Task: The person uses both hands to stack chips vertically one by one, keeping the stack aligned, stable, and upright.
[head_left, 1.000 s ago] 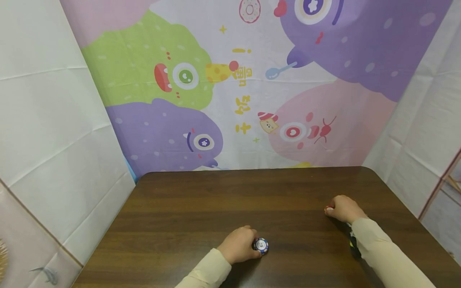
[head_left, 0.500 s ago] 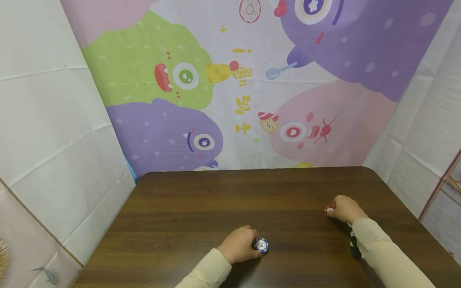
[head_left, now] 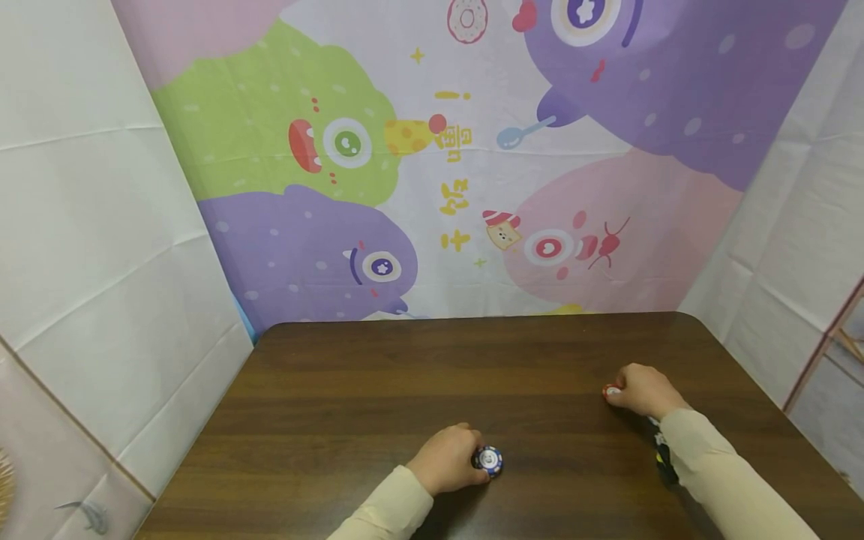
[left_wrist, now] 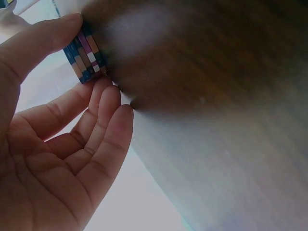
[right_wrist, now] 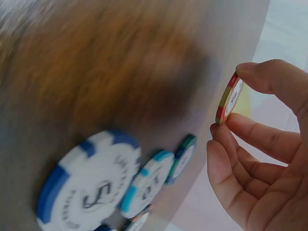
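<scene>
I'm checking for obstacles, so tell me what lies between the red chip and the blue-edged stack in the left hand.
Only bare brown tabletop lies between the red chip and that blue-edged stack; the head view shows it.

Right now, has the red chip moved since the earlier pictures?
Yes, slightly: in the head view, the red chip in the right hand has shifted left, away from the table's right edge.

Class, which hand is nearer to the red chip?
Right: the right hand pinches the red chip. The left hand is well away, leftward and lower in the head view, pinching a chip stack.
</scene>
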{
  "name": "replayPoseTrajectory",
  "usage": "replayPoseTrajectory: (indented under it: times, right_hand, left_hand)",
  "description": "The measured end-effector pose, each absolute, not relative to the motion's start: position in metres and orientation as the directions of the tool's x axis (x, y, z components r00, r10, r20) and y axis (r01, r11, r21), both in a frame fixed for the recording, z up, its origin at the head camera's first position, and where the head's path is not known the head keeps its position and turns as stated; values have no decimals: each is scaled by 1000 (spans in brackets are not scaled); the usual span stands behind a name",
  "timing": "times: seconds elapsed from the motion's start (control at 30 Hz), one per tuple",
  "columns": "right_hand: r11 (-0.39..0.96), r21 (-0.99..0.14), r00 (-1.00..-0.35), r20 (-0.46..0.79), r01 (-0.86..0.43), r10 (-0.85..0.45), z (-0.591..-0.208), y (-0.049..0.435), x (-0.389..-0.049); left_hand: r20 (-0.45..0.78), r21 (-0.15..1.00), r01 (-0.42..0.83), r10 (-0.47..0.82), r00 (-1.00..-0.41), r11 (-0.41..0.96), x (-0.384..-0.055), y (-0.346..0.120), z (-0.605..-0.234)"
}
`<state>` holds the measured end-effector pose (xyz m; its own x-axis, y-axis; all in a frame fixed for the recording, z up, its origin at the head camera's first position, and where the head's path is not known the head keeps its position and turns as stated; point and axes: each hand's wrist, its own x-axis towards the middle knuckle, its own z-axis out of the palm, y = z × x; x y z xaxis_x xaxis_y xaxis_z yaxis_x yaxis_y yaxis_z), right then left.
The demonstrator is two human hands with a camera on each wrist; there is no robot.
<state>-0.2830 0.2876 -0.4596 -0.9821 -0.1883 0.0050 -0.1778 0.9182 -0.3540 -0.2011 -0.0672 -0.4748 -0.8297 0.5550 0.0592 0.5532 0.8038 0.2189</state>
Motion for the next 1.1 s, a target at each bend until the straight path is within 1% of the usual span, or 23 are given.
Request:
replayPoseTrajectory:
  times: [0.17, 0.43, 0.73, 1.1]
  right_hand:
    - [908, -367, -977, 12, -201, -211, -454, 276, -281]
    - [885, -389, -965, 47, -256, -258, -448, 249, -277]
    - [848, -360, -922, 143, -388, -361, -442, 218, -266]
    - [800, -363, -878, 187, -479, -441, -437, 184, -247]
  left_hand:
    - [70, 218, 566, 566, -822, 795, -201, -68, -474]
    - [41, 213, 541, 546, -837, 814, -201, -67, -474]
    - [40, 209, 547, 551, -833, 811, -201, -66, -474]
    - [46, 215, 545, 549, -834, 810, -201, -67, -474]
